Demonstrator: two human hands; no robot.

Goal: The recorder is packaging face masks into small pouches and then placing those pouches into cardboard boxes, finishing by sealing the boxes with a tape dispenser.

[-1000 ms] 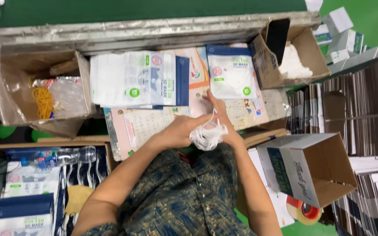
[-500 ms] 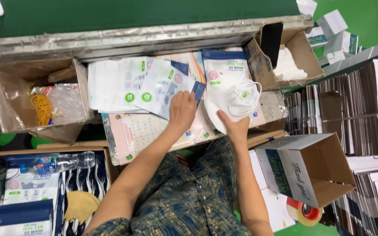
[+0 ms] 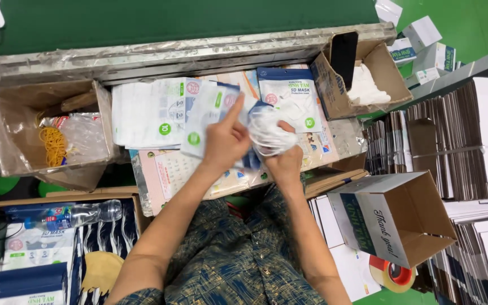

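The white face mask [image 3: 266,134] is soft and crumpled, bunched into a pale wad with thin loops showing at its edge, and it sits just above the middle of the desk [image 3: 159,56], directly in front of the blue-topped mask pouch [image 3: 287,97] that lies flat there. The right hand [image 3: 284,161] cups the mask from below, its fingers curled closed around the lower part of it. The left hand [image 3: 225,141] is just left of the mask, touching its side; its fingers pinch a white pouch with green dots [image 3: 207,116] while one finger points up and away, so the hand is partly closed. One mask is in the hands. Left of the blue-topped pouch lies a fanned stack of white pouches [image 3: 145,113], too overlapped to count. Farther left of it stands one open cardboard box [image 3: 7,130] holding a clear bag and a bundle of yellow rubber bands [image 3: 53,146]. Right of the blue-topped pouch is a second cardboard box [image 3: 388,68] with white masks and one black phone [image 3: 343,52] leaning inside. Well below and right of the pouch sits a third, larger box [image 3: 419,217], and beside it one roll of tape [image 3: 390,274]. One plastic bottle [image 3: 69,214] lies well below and left.
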